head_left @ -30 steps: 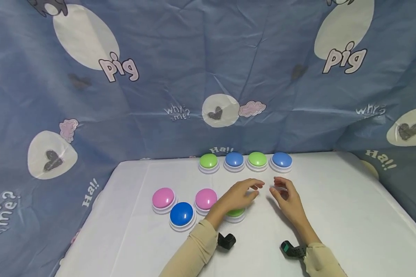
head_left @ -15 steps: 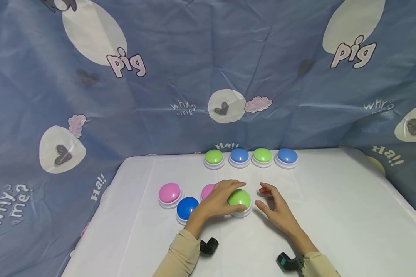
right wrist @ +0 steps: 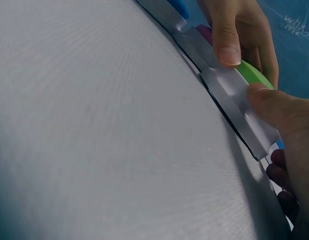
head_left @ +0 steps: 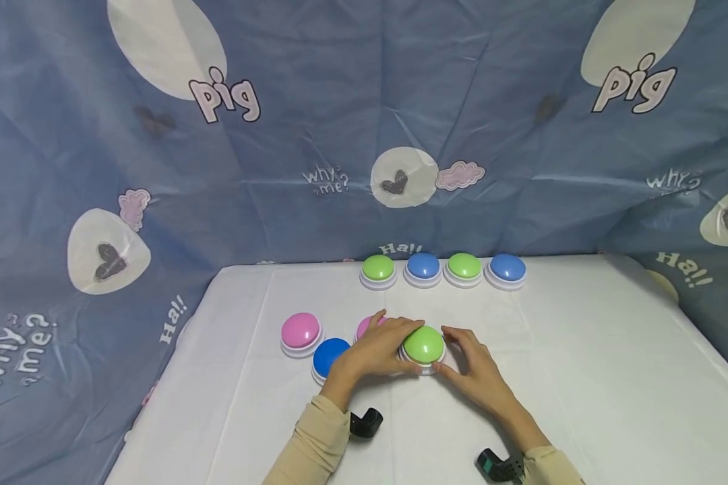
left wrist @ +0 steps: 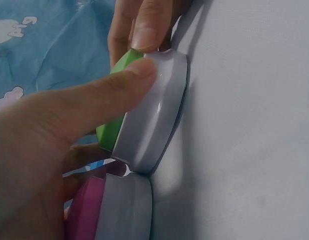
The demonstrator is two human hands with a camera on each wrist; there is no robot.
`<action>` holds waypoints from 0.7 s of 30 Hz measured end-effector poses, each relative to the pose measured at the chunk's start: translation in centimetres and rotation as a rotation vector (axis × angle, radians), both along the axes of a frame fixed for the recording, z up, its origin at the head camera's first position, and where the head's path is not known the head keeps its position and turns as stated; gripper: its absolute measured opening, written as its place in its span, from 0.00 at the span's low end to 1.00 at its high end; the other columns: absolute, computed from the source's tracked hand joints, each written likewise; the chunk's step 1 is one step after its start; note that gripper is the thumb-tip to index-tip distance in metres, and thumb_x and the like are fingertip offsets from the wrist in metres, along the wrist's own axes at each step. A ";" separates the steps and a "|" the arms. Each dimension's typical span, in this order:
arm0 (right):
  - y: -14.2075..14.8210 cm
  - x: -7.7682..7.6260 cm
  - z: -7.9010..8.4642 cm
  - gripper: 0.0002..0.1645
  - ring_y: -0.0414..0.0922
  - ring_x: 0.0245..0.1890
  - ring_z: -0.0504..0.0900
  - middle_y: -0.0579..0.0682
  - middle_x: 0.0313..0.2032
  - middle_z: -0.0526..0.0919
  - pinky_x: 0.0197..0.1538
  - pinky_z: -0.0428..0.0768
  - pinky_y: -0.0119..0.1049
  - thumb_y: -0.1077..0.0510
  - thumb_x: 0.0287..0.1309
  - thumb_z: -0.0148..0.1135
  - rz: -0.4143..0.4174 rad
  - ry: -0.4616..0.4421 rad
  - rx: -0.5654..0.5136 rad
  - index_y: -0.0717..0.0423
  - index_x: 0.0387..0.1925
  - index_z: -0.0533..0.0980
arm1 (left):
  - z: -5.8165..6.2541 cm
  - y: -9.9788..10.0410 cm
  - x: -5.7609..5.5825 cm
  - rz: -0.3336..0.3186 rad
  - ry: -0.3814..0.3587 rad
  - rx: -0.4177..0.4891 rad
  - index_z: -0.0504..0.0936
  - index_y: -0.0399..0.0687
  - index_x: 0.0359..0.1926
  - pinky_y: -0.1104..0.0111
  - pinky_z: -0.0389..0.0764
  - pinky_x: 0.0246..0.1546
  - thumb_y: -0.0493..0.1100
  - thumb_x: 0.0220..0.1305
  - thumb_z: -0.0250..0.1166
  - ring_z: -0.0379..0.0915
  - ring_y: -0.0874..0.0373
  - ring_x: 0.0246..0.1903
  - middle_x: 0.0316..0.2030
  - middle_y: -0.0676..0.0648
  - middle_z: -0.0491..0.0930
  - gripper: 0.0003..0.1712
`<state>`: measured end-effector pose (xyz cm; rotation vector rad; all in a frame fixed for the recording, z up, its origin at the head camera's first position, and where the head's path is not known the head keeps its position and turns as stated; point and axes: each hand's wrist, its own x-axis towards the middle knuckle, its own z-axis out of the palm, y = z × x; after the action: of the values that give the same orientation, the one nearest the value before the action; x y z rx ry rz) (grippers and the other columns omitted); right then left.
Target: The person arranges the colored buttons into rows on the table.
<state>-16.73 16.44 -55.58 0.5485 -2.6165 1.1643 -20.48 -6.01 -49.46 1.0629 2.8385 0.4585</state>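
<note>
A push button with a green dome (head_left: 424,344) and white base lies between both hands on the white table. My left hand (head_left: 373,351) grips its left side, the thumb (left wrist: 114,97) across the base in the left wrist view. From the right, my right hand (head_left: 478,372) holds the same button, with its thumb (right wrist: 272,102) on the near side of the base. Partly covered by the left hand is a pink button (head_left: 366,327), its base right up against the green one's. A dark blue button (head_left: 329,355) sits beside the left wrist, partly hidden.
Another pink button (head_left: 300,330) stands farther left. Along the back edge runs a row: green button (head_left: 378,268), blue button (head_left: 423,265), second green button (head_left: 464,266), second blue button (head_left: 507,268). A patterned blue curtain (head_left: 279,222) hangs behind the white table (head_left: 582,377).
My left hand has drawn back from above the green button to its left side and taken hold. The right hand has moved left and now grips its right side.
</note>
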 end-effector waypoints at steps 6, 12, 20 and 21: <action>-0.2 0.0 -0.2 0.42 0.50 0.59 0.72 0.48 0.57 0.72 0.58 0.67 0.53 0.40 0.45 0.71 -0.015 0.014 0.069 0.49 0.62 0.69 | -0.3 -0.2 0.0 -0.007 0.025 -0.018 0.62 0.55 0.69 0.51 0.50 0.70 0.64 0.48 0.69 0.65 0.60 0.63 0.61 0.54 0.72 0.49; -0.2 0.3 -0.2 0.42 0.51 0.58 0.72 0.49 0.57 0.71 0.56 0.69 0.56 0.41 0.43 0.73 -0.041 0.031 0.074 0.50 0.60 0.71 | -0.4 0.1 0.0 -0.003 0.027 -0.032 0.62 0.56 0.69 0.52 0.51 0.70 0.63 0.48 0.70 0.65 0.61 0.63 0.61 0.55 0.72 0.49; -0.4 0.2 0.0 0.41 0.50 0.58 0.71 0.49 0.57 0.71 0.56 0.68 0.56 0.41 0.43 0.73 -0.032 0.021 0.082 0.49 0.60 0.71 | -0.6 0.0 0.0 0.014 0.017 -0.033 0.61 0.58 0.69 0.53 0.50 0.71 0.64 0.49 0.69 0.64 0.61 0.64 0.62 0.56 0.71 0.49; -0.5 0.1 0.0 0.41 0.51 0.58 0.72 0.49 0.57 0.71 0.56 0.68 0.56 0.41 0.43 0.73 -0.031 0.023 0.084 0.49 0.60 0.71 | -0.6 0.0 0.0 0.015 0.017 -0.029 0.61 0.58 0.69 0.53 0.50 0.71 0.64 0.49 0.69 0.64 0.61 0.64 0.62 0.56 0.71 0.49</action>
<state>-16.59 15.98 -55.56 0.5316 -2.6539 1.0370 -20.49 -6.04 -50.07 1.0460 2.8603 0.4102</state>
